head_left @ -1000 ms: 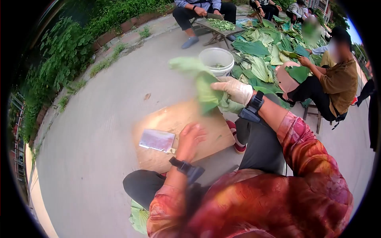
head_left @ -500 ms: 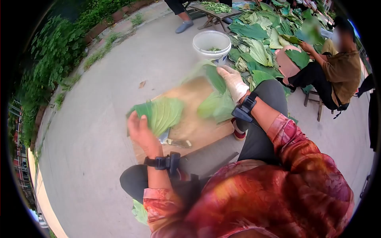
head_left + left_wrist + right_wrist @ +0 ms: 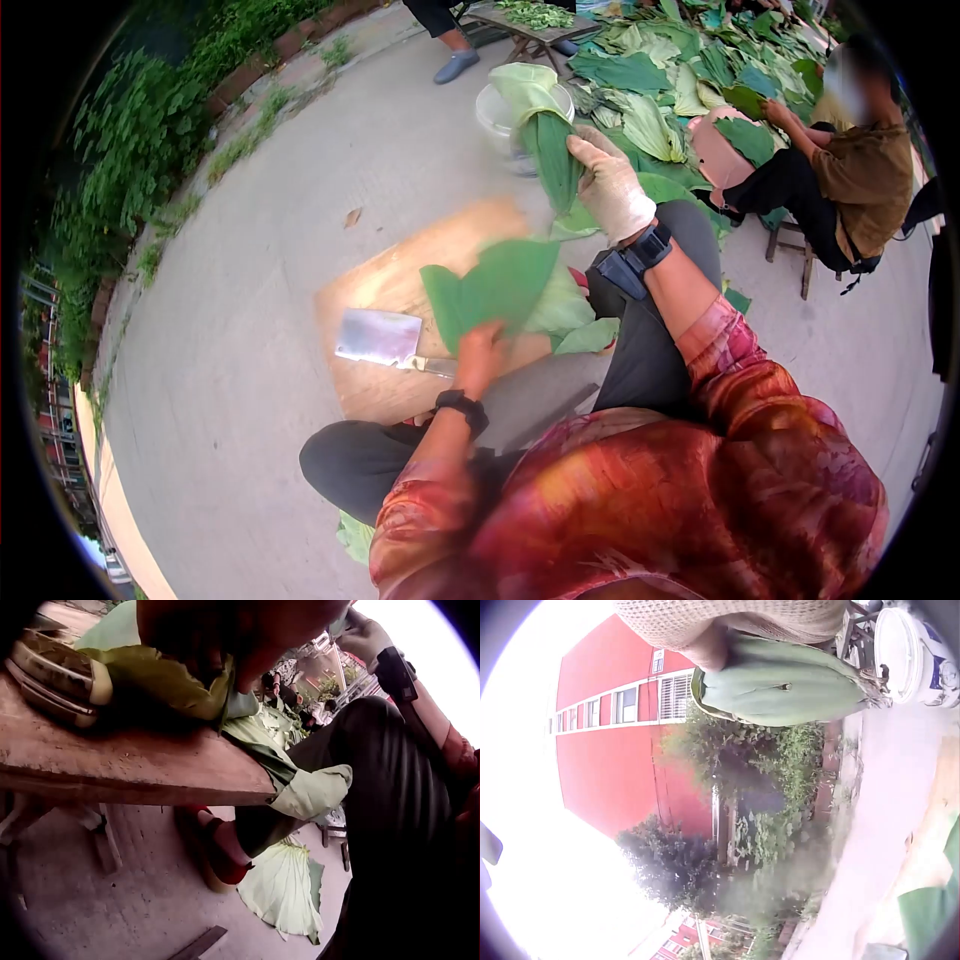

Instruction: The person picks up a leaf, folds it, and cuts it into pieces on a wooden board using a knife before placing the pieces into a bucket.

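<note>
My bare left hand (image 3: 481,355) grips the near edge of a wide green lotus leaf (image 3: 490,290), over the right part of a wooden cutting board (image 3: 375,392). In the left wrist view the fingers curl onto the leaf's darker edge (image 3: 161,675). A cleaver (image 3: 378,337) lies flat on the board, left of that hand, its handle (image 3: 60,679) close by. My gloved right hand (image 3: 612,188) pinches a folded lotus leaf (image 3: 552,165) up in front of the bucket. From the right wrist the folded leaf (image 3: 780,686) shows beneath the glove (image 3: 780,616).
A white bucket (image 3: 492,115) stands beyond the board. Spread lotus leaves (image 3: 650,125) cover the ground at the back right. A person (image 3: 860,180) sits at the right beside a pink basin (image 3: 718,150). A small table (image 3: 515,28) holds cut greens; another leaf (image 3: 281,889) lies under the board.
The left hand, bare of leaves a second ago, took a leaf over the cleaver and swung it right, uncovering the blade. The right hand has lifted its folded leaf before the bucket.
</note>
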A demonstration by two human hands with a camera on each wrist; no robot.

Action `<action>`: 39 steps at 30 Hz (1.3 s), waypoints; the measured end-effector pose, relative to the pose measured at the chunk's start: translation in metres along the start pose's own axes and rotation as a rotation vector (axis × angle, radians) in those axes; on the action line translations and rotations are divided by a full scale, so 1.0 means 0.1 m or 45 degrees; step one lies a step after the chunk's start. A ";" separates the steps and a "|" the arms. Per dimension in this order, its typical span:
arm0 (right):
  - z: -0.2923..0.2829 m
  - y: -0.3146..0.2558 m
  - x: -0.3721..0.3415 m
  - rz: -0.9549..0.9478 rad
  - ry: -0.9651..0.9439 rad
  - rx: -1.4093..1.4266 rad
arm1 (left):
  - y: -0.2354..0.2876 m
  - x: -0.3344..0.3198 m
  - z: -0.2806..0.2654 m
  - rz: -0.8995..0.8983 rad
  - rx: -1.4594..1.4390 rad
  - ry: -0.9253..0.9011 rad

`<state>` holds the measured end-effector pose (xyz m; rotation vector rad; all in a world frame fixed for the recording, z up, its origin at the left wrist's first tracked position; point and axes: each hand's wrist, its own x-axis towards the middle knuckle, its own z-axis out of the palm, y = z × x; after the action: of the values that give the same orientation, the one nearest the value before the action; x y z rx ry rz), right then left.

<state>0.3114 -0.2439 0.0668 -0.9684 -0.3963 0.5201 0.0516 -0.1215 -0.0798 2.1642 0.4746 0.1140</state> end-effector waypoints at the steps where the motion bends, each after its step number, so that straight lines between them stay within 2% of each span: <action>1: -0.04 0.03 0.02 0.097 -0.073 0.151 | 0.03 0.00 0.00 -0.070 -0.035 -0.078; 2: -0.07 0.09 0.01 0.243 -0.085 0.221 | 0.05 0.01 -0.01 -0.138 -0.066 -0.155; 5: -0.04 0.24 -0.09 0.610 -0.171 0.390 | 0.06 0.11 -0.07 -0.437 -0.672 -0.099; 7: 0.06 0.35 -0.20 0.812 -0.273 0.452 | 0.21 0.17 -0.27 -0.413 -1.034 -0.104; 10: 0.20 0.47 -0.37 0.797 -0.425 0.336 | 0.33 0.17 -0.47 -0.384 -1.538 -0.124; 11: 0.14 0.57 -0.35 0.858 -0.531 0.304 | 0.36 0.17 -0.52 -0.368 -1.704 -0.133; 14: 0.28 0.69 -0.53 0.747 -0.742 -0.090 | 0.62 0.10 -0.68 -0.293 -1.959 -0.124; 17: 0.48 0.68 -0.75 0.745 -0.892 -0.744 | 0.64 0.09 -0.73 -0.051 -1.718 0.199; 20: 0.40 0.93 -0.79 0.437 -1.263 -1.327 | 0.49 0.07 -0.93 -0.095 -1.533 0.646; 22: 0.29 1.07 -0.91 0.168 -1.325 -1.702 | 0.42 -0.01 -1.16 -0.133 -1.170 0.965; 24: 0.21 1.16 -0.97 -0.022 -1.449 -2.022 | 0.19 -0.06 -1.38 -0.102 -0.883 1.114; 25: 0.24 1.15 -0.96 0.157 -1.414 -2.119 | 0.12 -0.06 -1.42 -0.105 -0.872 1.256; 28: 0.31 0.89 -1.01 0.108 -1.375 -2.137 | -0.01 -0.19 -1.51 -0.218 -0.840 1.300; 31: 0.34 0.85 -1.19 -0.177 -1.518 -2.537 | -0.23 -0.25 -1.49 -0.327 -0.796 1.391; 34: 0.27 1.03 -1.11 -0.098 -1.509 -2.602 | -0.42 -0.29 -1.49 -0.391 -0.918 1.400; 35: 0.11 1.26 -1.05 -0.188 -1.474 -2.591 | -0.37 -0.31 -1.50 -0.419 -0.903 1.402; 38: 0.03 1.19 -0.93 -0.069 -1.340 -2.668 | -0.41 -0.35 -1.51 -0.374 -0.830 1.384; 39: 0.01 1.15 -0.83 0.045 -1.214 -2.693 | -0.41 -0.35 -1.51 -0.383 -0.833 1.398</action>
<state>0.2158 -0.2385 -0.0379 -2.6965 -2.0068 0.4288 -0.0310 0.0022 -0.0191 1.2097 1.1644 1.1431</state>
